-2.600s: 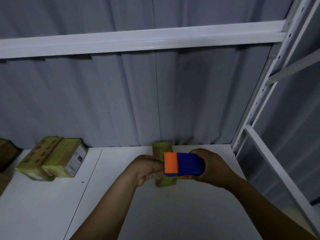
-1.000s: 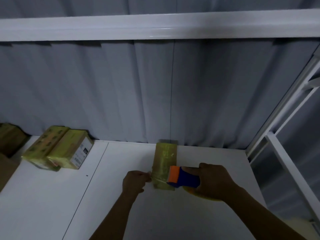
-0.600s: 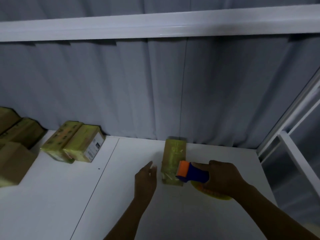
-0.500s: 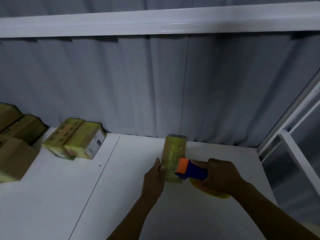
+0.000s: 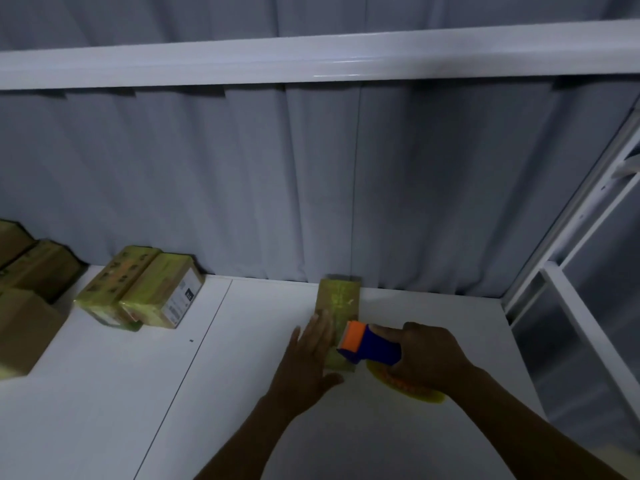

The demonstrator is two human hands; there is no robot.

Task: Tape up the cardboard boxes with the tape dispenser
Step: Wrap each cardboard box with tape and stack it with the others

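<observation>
A narrow cardboard box covered in yellowish tape lies lengthwise on the white shelf, its far end against the grey curtain. My left hand lies flat with straight fingers against the box's left side. My right hand grips the blue and orange tape dispenser, whose orange head rests over the near end of the box. The yellow tape roll shows beneath my right hand.
Two taped boxes lie side by side at the back left, with several brown boxes at the far left edge. A white shelf beam runs overhead. A white rack upright bounds the right side.
My left hand let go of the tape end, opened, and moved right until it lay flat against the box. My right hand kept the dispenser at the box's near end.
</observation>
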